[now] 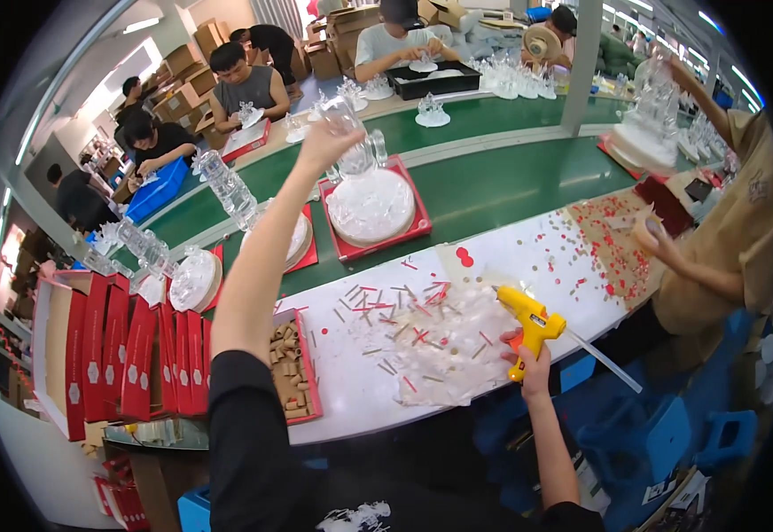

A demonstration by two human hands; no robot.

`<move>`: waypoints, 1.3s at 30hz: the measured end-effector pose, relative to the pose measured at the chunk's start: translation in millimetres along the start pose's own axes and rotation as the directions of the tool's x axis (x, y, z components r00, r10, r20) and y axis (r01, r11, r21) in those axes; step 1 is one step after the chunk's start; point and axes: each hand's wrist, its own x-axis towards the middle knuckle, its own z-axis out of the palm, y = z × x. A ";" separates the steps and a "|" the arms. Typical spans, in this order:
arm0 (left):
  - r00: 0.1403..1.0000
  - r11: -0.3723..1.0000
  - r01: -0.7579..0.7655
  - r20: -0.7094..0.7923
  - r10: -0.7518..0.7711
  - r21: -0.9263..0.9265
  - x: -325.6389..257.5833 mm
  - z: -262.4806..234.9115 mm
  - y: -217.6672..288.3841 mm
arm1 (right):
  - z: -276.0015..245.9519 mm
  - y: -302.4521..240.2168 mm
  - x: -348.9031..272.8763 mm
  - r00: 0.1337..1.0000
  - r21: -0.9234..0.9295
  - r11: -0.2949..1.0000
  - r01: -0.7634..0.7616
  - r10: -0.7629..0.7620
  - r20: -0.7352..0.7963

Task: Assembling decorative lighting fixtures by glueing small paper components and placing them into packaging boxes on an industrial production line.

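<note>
My left hand (329,146) reaches far forward, its fingers closed round the upper part of a clear plastic ornament (358,164). That ornament rises from a round white base (370,208) in a red box tray (426,223) on the green conveyor. My right hand (530,359) grips a yellow hot glue gun (537,326) by its handle, low over the near edge of the white table. A long translucent glue stick (604,362) juts from the gun's back end. Its nozzle points up and to the left, away from the ornament.
Scraps of red and tan strips (417,332) litter the white table (342,381). Cork-like pieces fill a box (316,390). Red boxes (138,355) stand at left; similar ornaments (227,191) line the conveyor (480,191). A co-worker (750,213) stands at right; others sit across.
</note>
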 end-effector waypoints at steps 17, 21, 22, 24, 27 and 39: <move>0.951 0.916 -0.308 0.062 0.302 0.256 -334.0 -124.6 183.1 | -46.8 38.0 12.5 1.000 0.001 1.000 -0.016 0.016 0.014; 0.936 0.475 0.154 -0.282 0.211 0.867 -395.2 -241.6 231.4 | -51.4 38.1 23.7 0.994 0.036 0.997 -0.072 0.069 0.081; 0.899 0.427 0.327 -0.417 0.135 0.843 -405.3 -262.0 231.1 | -53.0 36.8 24.4 0.995 0.033 0.996 -0.083 0.081 0.062; 0.860 0.221 0.504 -0.508 -0.042 0.835 -437.2 -306.5 222.2 | -49.7 36.6 24.3 0.996 0.034 0.995 -0.092 0.091 0.017; 0.840 0.576 0.530 -0.478 -0.256 0.622 -482.8 -361.2 213.4 | -40.5 39.3 26.3 0.994 0.011 0.995 -0.095 0.094 0.057; 0.898 0.380 0.220 -0.338 0.281 0.899 -462.1 -384.8 185.5 | -42.8 45.4 18.8 0.996 0.072 0.997 -0.009 0.003 0.092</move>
